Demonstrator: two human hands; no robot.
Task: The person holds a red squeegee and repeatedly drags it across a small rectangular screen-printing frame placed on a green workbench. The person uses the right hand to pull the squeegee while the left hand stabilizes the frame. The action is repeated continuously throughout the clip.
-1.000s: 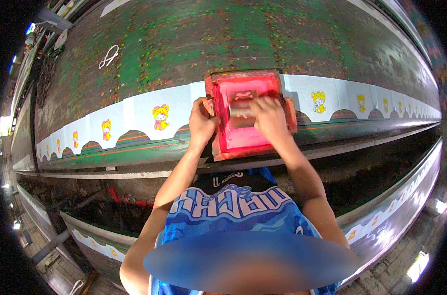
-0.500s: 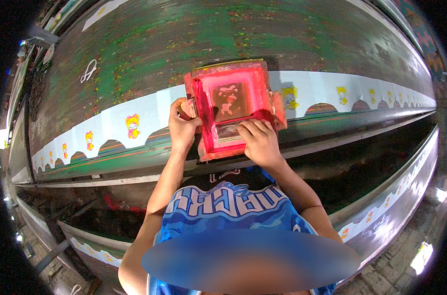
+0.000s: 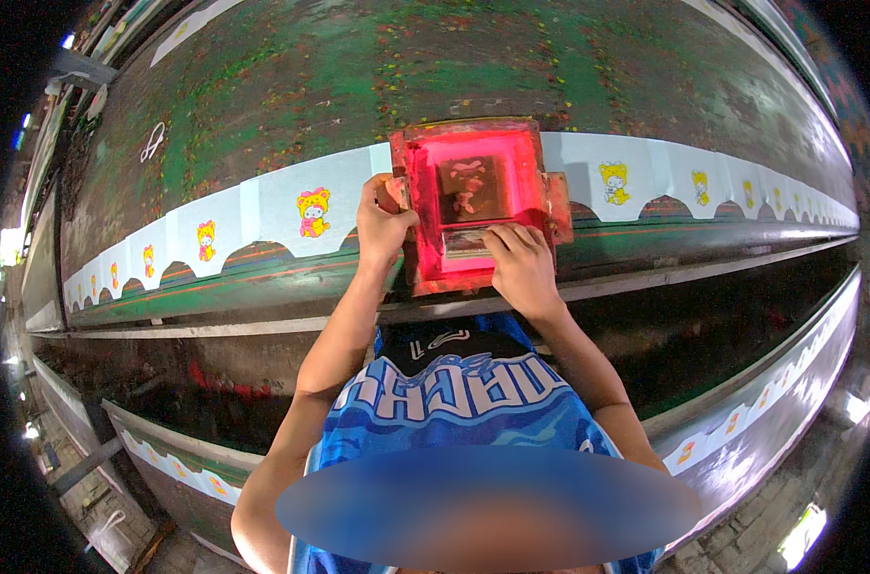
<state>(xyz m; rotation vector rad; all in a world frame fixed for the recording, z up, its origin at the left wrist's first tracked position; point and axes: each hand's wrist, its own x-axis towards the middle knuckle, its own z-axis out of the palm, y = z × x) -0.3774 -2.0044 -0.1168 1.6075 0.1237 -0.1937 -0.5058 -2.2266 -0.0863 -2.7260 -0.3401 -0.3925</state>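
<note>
A red-stained screen printing frame [image 3: 425, 268] lies over a strip of white pieces [image 3: 234, 210] on the long table. Its mesh carries red ink and a darker panel with a small figure design [image 3: 468, 187]. My left hand [image 3: 385, 225] is closed around the grip on the frame's left side. Inside the frame, near its lower edge, my right hand [image 3: 521, 258] holds a squeegee [image 3: 463, 241], with the fingers bent over it. Left of the frame the printed bears [image 3: 312, 212] show yellow and pink; to the right the prints [image 3: 614, 184] are mostly yellow.
The table [image 3: 291, 105] is green and dark, speckled with paint. A pale rail [image 3: 263, 331] runs along its near edge. A white loop [image 3: 152, 142] lies at the far left. Behind me another table carries a printed strip [image 3: 741, 416].
The frame has come down onto the white strip and now looks flatter and smaller. Both hands moved with it and keep their holds. The whole view has shifted along the table.
</note>
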